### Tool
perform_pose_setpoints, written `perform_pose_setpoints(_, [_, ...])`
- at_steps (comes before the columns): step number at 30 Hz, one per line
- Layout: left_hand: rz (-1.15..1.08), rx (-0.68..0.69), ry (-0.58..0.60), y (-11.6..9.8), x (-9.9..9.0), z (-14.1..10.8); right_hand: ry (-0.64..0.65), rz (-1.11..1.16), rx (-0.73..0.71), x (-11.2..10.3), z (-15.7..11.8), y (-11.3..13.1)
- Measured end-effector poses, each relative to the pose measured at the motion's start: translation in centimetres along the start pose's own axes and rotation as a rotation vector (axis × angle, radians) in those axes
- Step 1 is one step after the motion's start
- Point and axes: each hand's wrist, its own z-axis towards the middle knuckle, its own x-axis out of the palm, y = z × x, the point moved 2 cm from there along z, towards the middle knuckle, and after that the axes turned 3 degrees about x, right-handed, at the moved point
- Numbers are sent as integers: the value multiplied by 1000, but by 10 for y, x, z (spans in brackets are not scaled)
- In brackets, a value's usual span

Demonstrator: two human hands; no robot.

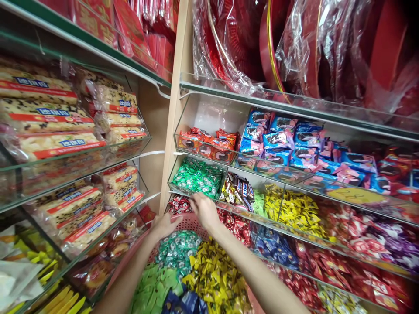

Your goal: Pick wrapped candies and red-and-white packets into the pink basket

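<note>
Snack bars: stacked on glass shelves, far L; blocky, puffed, dark-specked, in clear crinkly film w/ red-orange bands.
Red envelopes: flat, gold-printed, on upper L shelf.
L hand: at far rim of basket, L part, thumb stretched along it; fingers partly hidden, so couldn't tell if they were clamped on.
Basket build: pink, perforated, curved wall; sat low ctr, beneath & btwn both forearms, heaped w/ wrapped sweets.
Lt-green pkts: flat, matte, in basket's near L.
Green sweets: shiny, crinkled, in its far part.
Dk-blue pkts: glossy, at near edge of view.
Yellow sweets: sharp-cornered twists, R side of basket.
Shelf greens: small foil-bright wraps, loose in clear-walled bin.
R hand: over far rim, just beside that bin's lip; fingers bent, bunched close; tips' contact & any pinch couldn't be made out.
Brown bars: slim, slick wrappers, piled at angles.
Blue packs: pillow-shaped, glossy, in rows.
Shelf yellows: pointy, crumpled, loose heap.
Bagged red items: curved, gold-edged, in clear wrinkled plastic, up top R.
</note>
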Motion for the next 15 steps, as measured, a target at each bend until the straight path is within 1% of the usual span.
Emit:
perform_pose_setpoints(3, [-13,-56,5,3,2,-1,-48,-54,85,-16,32,-10])
perform_pose_setpoints(5, [-31,-82,2,3,2,-3,-34,-102,183,-18,51,-19])
perform_pose_setpoints(7, [-46,-88,-4,3,0,-5,36,-110,276,-12,64,-28])
perform_pose_setpoints(9, [-54,-88,-6,3,-2,-6,130,-69,340,-4,71,-35])
perform_pose_setpoints(11, [-54,-93,0,3,-3,-7,181,-9,371,3,73,-39])
perform_pose_setpoints(15, [-65,-112,2,4,-5,-8,140,39,400,3,73,-42])
